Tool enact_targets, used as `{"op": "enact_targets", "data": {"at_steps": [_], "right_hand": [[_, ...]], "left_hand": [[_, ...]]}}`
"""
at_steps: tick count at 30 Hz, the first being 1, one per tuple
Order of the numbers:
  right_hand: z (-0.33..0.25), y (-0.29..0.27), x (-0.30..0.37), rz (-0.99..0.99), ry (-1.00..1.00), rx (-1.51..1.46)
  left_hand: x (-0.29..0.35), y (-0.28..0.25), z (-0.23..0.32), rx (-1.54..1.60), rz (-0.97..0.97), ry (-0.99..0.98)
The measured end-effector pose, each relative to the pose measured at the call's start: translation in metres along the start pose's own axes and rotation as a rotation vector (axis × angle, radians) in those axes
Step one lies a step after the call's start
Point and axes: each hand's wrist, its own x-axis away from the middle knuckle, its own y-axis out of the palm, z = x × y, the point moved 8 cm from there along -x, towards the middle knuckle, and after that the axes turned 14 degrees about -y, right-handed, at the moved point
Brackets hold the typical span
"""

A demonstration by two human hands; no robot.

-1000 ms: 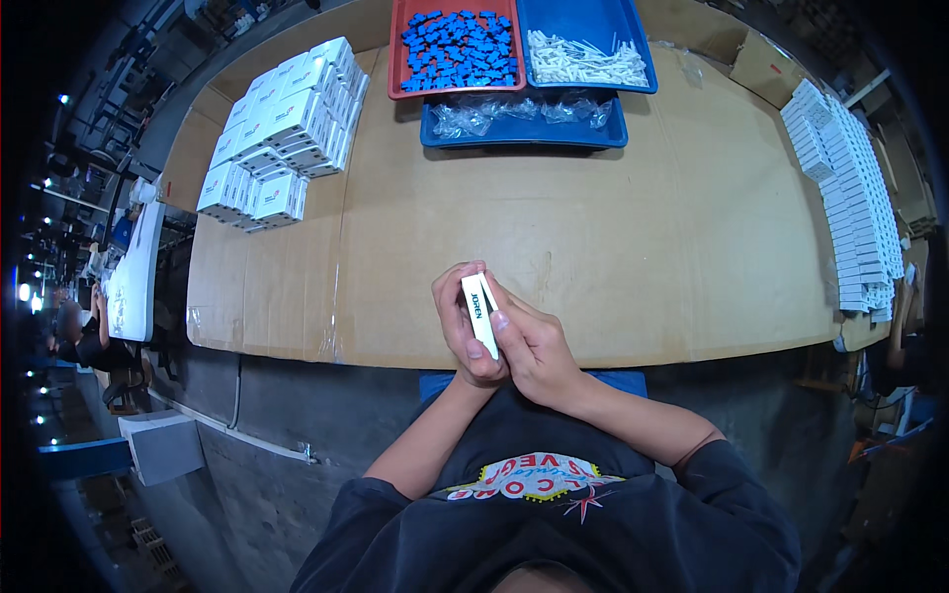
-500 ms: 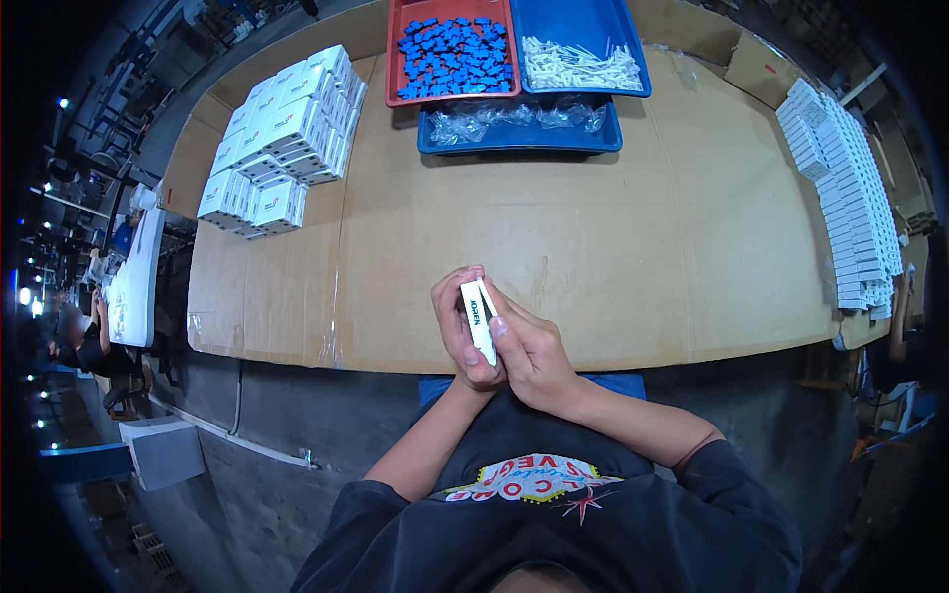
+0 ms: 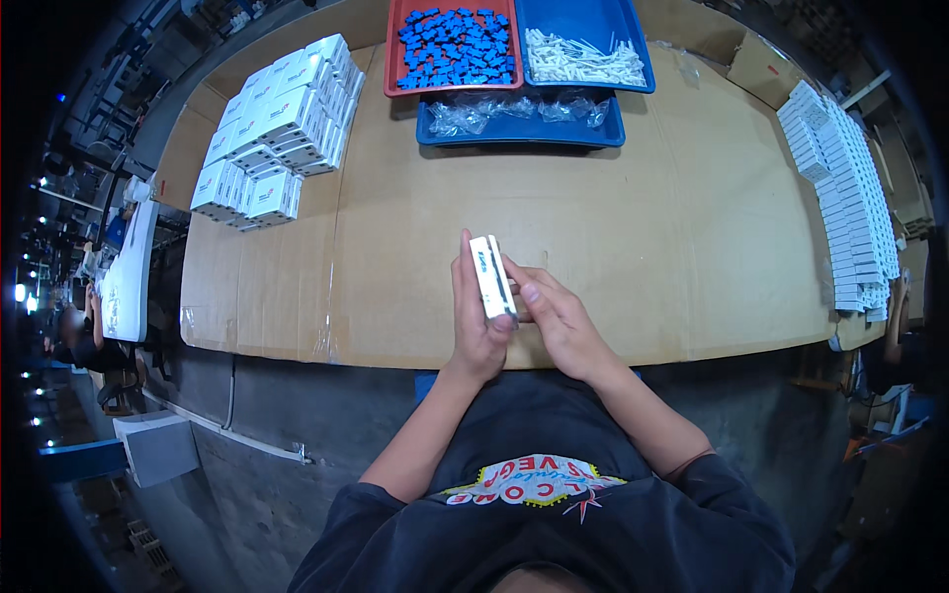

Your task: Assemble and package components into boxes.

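A small white cardboard box point(image 3: 491, 278) with dark print stands tilted in my left hand point(image 3: 476, 331), over the near middle of the table. My left fingers lie along its left side and the thumb is at its lower end. My right hand point(image 3: 566, 321) is close against the box's right side, fingertips at its edge, with the thumb apart from it. Part of the right fingers is hidden behind the box and thumb.
The cardboard-covered table point(image 3: 593, 227) bears stacked white boxes point(image 3: 272, 124) at left and rows of white boxes point(image 3: 845, 208) at right. Far back are a red tray point(image 3: 391, 69) of blue pieces, a blue tray point(image 3: 643, 79) of white pieces, and a lower blue tray point(image 3: 524, 135) with clear bags.
Both hands have moved away from me over the table with the box. My right hand has loosened from around it, and the box's narrow gap along the side no longer shows.
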Motion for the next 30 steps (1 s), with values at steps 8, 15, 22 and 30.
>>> {"op": "enact_targets", "data": {"at_steps": [8,15,22,30], "right_hand": [[-0.022,-0.009,-0.004,-0.226,-0.501,0.6],[-0.029,-0.012,-0.007,-0.107,-0.764,0.54],[-0.023,-0.006,0.001,-0.077,-0.857,0.504],[0.005,-0.017,-0.008,0.182,-0.32,-0.099]], "left_hand": [[0.016,0.028,-0.003,0.666,-0.193,-0.738],[0.028,0.044,-0.004,0.774,-0.28,-0.822],[0.033,0.037,-0.007,0.739,-0.254,-0.838],[0.013,0.033,0.0,0.188,-0.255,-0.206]]}}
